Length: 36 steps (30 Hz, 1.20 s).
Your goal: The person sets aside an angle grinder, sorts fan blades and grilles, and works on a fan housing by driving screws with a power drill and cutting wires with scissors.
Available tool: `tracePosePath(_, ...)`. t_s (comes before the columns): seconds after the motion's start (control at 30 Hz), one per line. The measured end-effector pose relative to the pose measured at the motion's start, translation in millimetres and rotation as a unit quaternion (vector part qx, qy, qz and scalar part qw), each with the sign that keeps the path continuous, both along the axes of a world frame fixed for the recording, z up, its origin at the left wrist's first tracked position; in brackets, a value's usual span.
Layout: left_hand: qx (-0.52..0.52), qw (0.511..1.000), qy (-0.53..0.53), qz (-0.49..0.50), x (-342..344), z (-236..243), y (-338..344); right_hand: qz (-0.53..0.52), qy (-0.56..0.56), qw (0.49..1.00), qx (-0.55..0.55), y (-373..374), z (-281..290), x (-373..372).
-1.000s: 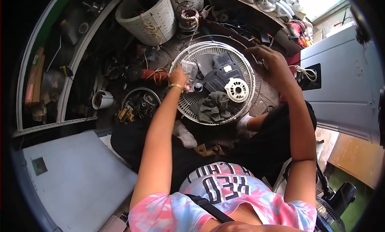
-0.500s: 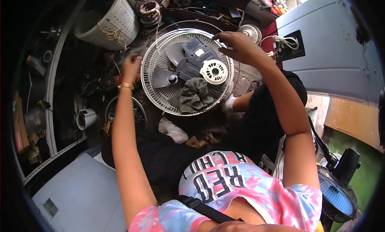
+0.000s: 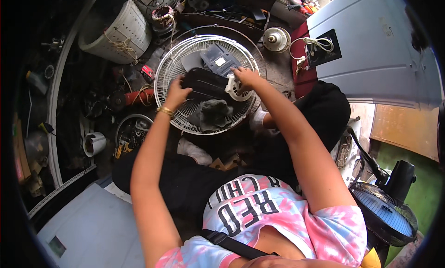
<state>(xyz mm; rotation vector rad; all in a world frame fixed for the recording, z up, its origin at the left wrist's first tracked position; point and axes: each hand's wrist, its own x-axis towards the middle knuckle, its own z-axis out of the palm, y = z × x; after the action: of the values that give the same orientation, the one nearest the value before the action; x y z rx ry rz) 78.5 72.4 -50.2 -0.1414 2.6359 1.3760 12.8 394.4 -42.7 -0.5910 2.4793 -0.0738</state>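
A white wire fan grille (image 3: 163, 64) lies in front of me like a shallow dish, with parts inside it. My left hand (image 3: 176, 94) has its thumb and fingers at the left end of a flat black plastic piece (image 3: 204, 85). At that piece's right end, my right hand (image 3: 245, 79) grips a white slotted round part (image 3: 235, 90), which stands tilted. Behind them lies a dark plastic housing (image 3: 218, 57) with a small white label. A crumpled dark grey cloth (image 3: 214, 114) rests on the near side, over the grey fan blades.
White perforated tubs (image 3: 127, 36) and a copper-wound motor stator (image 3: 163, 14) stand at far left. A round metal motor part (image 3: 276, 39) sits right of the grille. A large grey panel (image 3: 366, 50) rises at right, near a standing fan (image 3: 384, 207). A red tool (image 3: 139, 97) lies left.
Both hands have come down from above the grille's sides onto the parts. The black piece now reaches further left, and the white round part has shifted left and tilted. The view has moved slightly.
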Motion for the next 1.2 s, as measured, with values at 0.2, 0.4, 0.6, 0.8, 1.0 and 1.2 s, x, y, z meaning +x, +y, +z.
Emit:
tracePosePath(0.2,0.13,0.99,0.027,-0.042,10,85,-35,-0.038,-0.113,0.976,-0.184,34,-20,-19)
tracePosePath(0.4,0.301,0.935,0.019,0.188,15,86,-71,-0.344,-0.238,0.673,-0.61,65,45,-65)
tracePosePath(0.6,0.36,0.92,-0.108,0.112,16,43,-38,-0.26,-0.358,0.659,-0.609,-10,72,-41)
tracePosePath(0.8,0.55,0.804,-0.209,0.084,40,28,-25,-0.086,-0.126,0.9,-0.408,-110,24,40)
tracePosePath(1.0,0.289,0.943,-0.159,0.052,56,16,-27,-0.243,0.127,0.954,-0.123,-69,-3,72)
tracePosePath(1.2,-0.227,0.933,-0.019,-0.28,86,-1,4,-0.263,0.036,0.953,-0.144,-47,-34,83)
